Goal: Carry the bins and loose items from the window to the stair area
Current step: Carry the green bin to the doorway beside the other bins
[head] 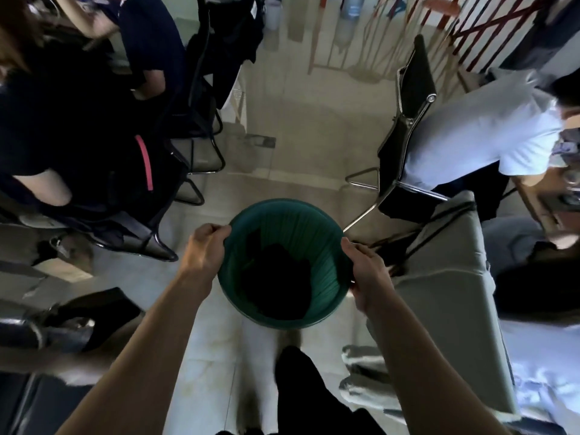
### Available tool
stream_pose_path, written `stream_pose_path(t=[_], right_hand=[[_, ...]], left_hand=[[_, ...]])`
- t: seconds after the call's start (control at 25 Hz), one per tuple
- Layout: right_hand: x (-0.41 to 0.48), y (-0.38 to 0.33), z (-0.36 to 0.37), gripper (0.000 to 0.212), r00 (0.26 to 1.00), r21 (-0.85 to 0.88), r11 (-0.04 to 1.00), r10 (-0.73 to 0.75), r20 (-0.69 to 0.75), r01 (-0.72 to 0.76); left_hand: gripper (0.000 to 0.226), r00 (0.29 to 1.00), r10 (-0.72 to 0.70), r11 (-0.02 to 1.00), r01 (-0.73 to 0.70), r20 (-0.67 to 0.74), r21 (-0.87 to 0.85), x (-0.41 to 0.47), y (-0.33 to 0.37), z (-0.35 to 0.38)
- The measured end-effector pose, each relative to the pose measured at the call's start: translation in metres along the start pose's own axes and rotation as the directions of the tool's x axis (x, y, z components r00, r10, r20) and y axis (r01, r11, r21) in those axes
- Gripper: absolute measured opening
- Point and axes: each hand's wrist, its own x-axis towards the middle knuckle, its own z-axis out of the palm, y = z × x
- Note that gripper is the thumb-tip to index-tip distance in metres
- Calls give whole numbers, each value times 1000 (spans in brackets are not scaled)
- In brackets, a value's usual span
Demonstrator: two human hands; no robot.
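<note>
A round green bin (317,227) hangs in front of me above the tiled floor, lined with a dark bag whose contents I cannot make out. My left hand (205,249) grips its rim on the left side, fingers curled over the edge. My right hand (365,268) grips the rim on the right side. Both forearms reach forward from the bottom of the view. The red stair railing (489,29) stands at the far upper right.
Seated people on black chairs (188,127) line the left; another black chair (411,120) with a person in a pale shirt is on the right. A grey cushioned seat (445,296) is close at my right. A tiled aisle (282,114) runs ahead toward water bottles (351,7).
</note>
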Motion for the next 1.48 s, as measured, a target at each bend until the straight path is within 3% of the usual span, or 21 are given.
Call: stream_pose_path(t=[0.4, 0.6, 0.92, 1.48], right_hand=[[214, -142, 22, 31, 996, 45, 996, 70, 62, -73], [297, -202, 41, 44, 988, 51, 993, 103, 118, -109], [430, -284, 84, 29, 977, 63, 987, 138, 160, -150], [652, -486, 194, 26, 992, 101, 987, 123, 6, -123]], left_hand=[[50, 1000, -2, 997, 2, 4, 77, 173, 131, 110], [46, 999, -7, 999, 8, -54, 32, 237, 182, 150], [41, 997, -78, 991, 76, -18, -115, 373, 267, 199], [36, 989, -55, 988, 73, 137, -133, 633, 470, 285]])
